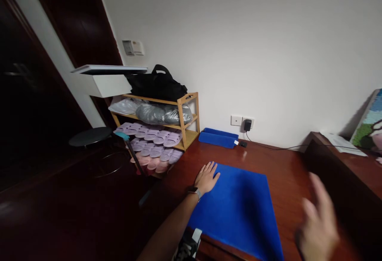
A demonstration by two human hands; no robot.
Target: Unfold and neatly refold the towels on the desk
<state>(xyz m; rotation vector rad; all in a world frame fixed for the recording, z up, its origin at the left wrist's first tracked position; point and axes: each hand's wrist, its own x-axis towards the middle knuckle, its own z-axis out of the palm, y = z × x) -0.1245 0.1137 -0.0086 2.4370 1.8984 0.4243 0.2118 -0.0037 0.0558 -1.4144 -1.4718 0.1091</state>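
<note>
A blue cloth (229, 209) lies spread flat on a reddish-brown wooden tabletop, with a white tag (197, 234) at its near left corner. My left hand (207, 178), with a watch on the wrist, rests palm down on the cloth's far left corner, fingers stretched out. Off the cloth's right side, my right hand (319, 221) is raised and blurred by motion. Its thumb and a finger stand apart, and nothing shows between them. A dark shadow falls across the right part of the cloth.
Against the wall lies another folded blue cloth (219, 137), near a plugged-in black adapter (247, 125) with a cable. A wooden rack (188, 133) holds lilac and pink slippers (155, 137) and a black bag (158, 84). A round stool (91, 137) stands left; a raised ledge (334, 145) bounds the right.
</note>
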